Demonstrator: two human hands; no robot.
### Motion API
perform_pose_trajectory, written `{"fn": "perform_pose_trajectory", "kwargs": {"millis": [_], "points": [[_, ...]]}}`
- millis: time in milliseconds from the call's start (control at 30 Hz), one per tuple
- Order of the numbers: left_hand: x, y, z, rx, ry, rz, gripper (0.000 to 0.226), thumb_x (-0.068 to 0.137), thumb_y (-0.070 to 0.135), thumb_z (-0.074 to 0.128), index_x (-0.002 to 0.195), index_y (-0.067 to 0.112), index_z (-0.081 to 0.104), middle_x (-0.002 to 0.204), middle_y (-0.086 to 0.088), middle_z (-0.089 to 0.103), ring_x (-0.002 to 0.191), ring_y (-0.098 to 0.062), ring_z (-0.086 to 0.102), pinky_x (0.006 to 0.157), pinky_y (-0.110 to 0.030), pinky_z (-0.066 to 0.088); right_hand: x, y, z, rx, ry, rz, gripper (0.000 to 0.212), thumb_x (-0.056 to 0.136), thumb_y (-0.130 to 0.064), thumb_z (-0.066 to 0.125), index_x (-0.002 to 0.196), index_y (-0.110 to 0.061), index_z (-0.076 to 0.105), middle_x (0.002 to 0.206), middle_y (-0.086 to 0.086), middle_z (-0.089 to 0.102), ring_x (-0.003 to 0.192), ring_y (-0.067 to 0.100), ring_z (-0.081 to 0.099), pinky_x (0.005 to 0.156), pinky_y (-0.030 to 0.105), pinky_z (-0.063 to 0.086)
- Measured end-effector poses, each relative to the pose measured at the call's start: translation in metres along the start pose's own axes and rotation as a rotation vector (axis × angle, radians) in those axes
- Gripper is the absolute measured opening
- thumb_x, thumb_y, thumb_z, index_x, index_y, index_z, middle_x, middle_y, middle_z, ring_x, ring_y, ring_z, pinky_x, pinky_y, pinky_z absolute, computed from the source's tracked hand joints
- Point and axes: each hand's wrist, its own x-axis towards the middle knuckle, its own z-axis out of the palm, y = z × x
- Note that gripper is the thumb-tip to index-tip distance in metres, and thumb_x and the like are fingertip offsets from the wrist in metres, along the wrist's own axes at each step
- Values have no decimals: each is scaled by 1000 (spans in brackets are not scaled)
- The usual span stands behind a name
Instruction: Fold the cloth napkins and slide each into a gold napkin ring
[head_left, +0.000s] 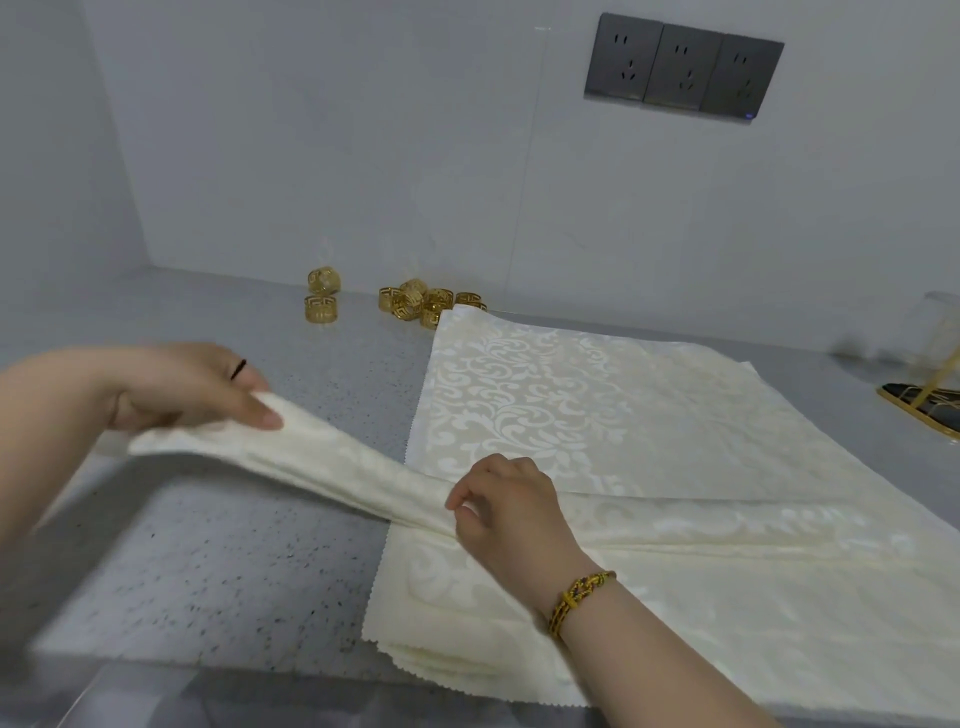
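Note:
A cream damask napkin folded into a long narrow strip (332, 462) is stretched between my hands above the counter. My left hand (192, 389) grips its left end, thumb on top. Near the strip's middle, my right hand (498, 504) pinches it where it meets the stack of flat cream napkins (597, 405). The strip's right part lies across that stack. Several gold napkin rings (426, 304) sit in a cluster by the back wall, with two more gold rings (322, 301) stacked to their left.
The grey speckled counter (218, 561) has its front edge near the bottom of the view. A gold wire rack (930, 395) stands at the right edge. Wall sockets (680, 70) are mounted high on the back wall.

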Motion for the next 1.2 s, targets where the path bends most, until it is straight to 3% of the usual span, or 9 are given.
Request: {"fn": "perform_pose_trajectory", "kwargs": {"millis": [133,300,433,533,667,867,967,1033,1200], "points": [[-19,64,21,-53,-44,201,64,5,48,87,56,12,71,54,-1,63,45,-6,58,39,-16,45,2,0,-5,-18,-60,8,27,87,-24,44,102,-19,66,115,-4,55,109,16,38,97,21,24],[-7,125,85,50,-54,288,14,75,18,71,64,16,63,56,9,61,52,-2,56,57,-18,44,0,5,-18,246,-105,83,20,83,-25,55,95,-17,70,106,-7,54,113,13,38,96,15,25],[16,135,136,85,-124,315,23,76,24,72,58,25,58,54,17,53,53,0,48,53,-15,36,-8,24,-56,217,137,262,17,83,-27,54,66,-30,54,75,-18,48,92,15,41,83,26,34],[29,134,167,95,-161,304,19,77,26,72,64,25,58,66,14,52,62,1,47,54,-15,35,-30,55,-91,-26,8,343,13,87,-21,55,79,-29,60,83,-16,52,86,9,40,86,20,35],[42,138,197,131,-131,308,21,78,25,70,62,25,55,66,11,52,61,-2,47,54,-16,36,-48,74,-96,255,-107,399,23,84,-8,61,70,-26,57,72,-14,49,65,0,46,59,1,36],[49,132,218,233,-154,330,48,81,52,57,53,16,42,52,5,28,49,-11,26,51,-23,23,-49,85,-93,274,-78,354,34,84,-3,57,64,-30,50,71,-10,46,64,2,43,59,3,36],[45,124,208,127,-172,309,56,88,59,31,81,17,67,65,11,52,68,-7,50,77,-22,38,-51,87,-95,318,-60,341,32,87,-3,54,69,-30,54,75,-11,52,68,1,47,61,3,37],[43,117,199,66,-223,332,59,93,51,20,93,22,71,80,24,62,82,8,52,92,-18,29,-51,90,-95,365,-29,374,32,89,-3,50,67,-26,56,73,-11,56,68,2,49,62,5,38],[43,98,202,175,-225,461,18,93,27,50,92,40,63,101,31,54,101,8,50,78,2,35,-43,88,-114,1007,149,600,35,97,-28,34,82,-12,62,84,6,65,84,22,56,84,34,40]]}}
